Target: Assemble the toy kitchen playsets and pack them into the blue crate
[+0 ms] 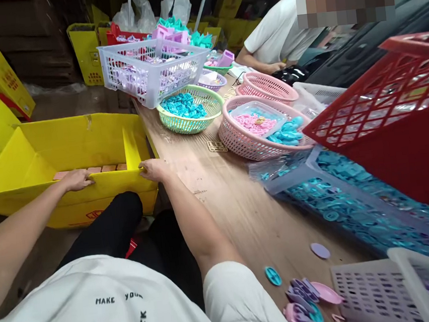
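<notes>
A large yellow box (pixel 79 136) with raised flaps stands on my left, beside the table. My left hand (pixel 77 179) is closed over its near edge, the fingers curled over the rim. Farther right along the same edge, my right hand (pixel 153 170) grips the rim close to the box's corner. Inside, several pinkish-brown blocks or packs (pixel 94 170) show just behind the near wall; the rest of the box's floor is hidden by that wall.
On the wooden table (pixel 217 191) stand a green basket (pixel 192 127) of blue pieces, a pink basket (pixel 251 146), a white crate (pixel 151 81) and a red crate (pixel 390 93). Loose purple and pink plastic pieces (pixel 305 294) lie near me. Another person (pixel 281 33) sits across.
</notes>
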A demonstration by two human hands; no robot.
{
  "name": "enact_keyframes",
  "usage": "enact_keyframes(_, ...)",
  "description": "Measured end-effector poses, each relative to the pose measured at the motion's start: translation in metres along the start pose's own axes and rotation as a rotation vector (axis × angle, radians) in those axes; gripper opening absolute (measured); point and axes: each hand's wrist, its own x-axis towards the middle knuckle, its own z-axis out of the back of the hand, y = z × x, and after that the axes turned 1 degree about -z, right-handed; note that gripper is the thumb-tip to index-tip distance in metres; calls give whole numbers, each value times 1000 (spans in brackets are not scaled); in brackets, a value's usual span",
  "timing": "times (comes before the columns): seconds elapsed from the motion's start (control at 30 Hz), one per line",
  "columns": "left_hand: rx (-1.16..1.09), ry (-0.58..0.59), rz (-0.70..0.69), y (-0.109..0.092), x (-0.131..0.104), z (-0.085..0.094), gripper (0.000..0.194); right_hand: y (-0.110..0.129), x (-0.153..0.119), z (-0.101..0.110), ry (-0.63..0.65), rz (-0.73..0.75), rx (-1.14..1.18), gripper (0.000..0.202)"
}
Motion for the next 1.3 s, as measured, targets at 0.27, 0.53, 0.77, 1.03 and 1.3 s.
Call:
enact_keyframes(0.27,3,18,61,-14,-1,10,39,-6,1,7,-13,11,41,44)
enact_keyframes(0.53,-24,34,125,-32,-6,16,37,-13,-5,5,-35,39,69,45)
enact_keyframes(0.77,-4,-3,164,-42,-10,13,42,-18,-9,3,-61,75,108,46)
enact_keyframes(1.03,-69,-68,16,-55,-18,27,45,-27,1,-5,-118,109,90,45)
enact_keyframes(1.3,-320,11,-106,-60,-90,21,82,-30,4,-11,-135,119,79,48)
